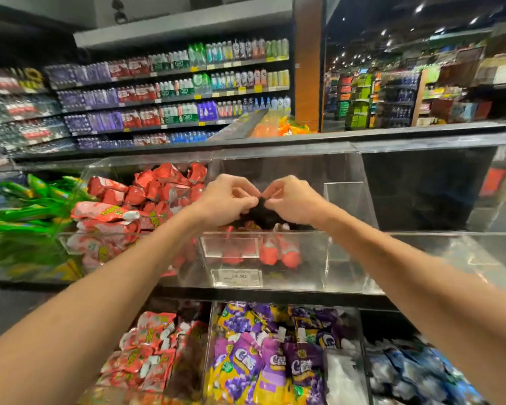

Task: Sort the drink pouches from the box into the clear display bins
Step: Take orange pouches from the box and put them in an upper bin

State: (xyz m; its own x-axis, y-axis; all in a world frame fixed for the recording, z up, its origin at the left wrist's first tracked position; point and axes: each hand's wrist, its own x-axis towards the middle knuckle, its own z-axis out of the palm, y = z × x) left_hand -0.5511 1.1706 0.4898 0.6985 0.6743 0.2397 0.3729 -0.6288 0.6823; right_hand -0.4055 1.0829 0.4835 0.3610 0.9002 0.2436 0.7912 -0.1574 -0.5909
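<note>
Okay, so the left hand [228, 197] and right hand [289, 200] each pinch a dark pouch [260, 213] with curled fingertips, just above the middle clear bin [348, 258]. I'd lower it flat onto the pouches inside that bin [275, 252], not drop it.

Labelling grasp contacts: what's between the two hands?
In the head view, a dark pouch sits between the left hand and right hand; both pinch its top, above the middle clear bin.

a bare left grip [228, 197] and bare right grip [290, 200], each on a long bare forearm [114, 287].
</note>
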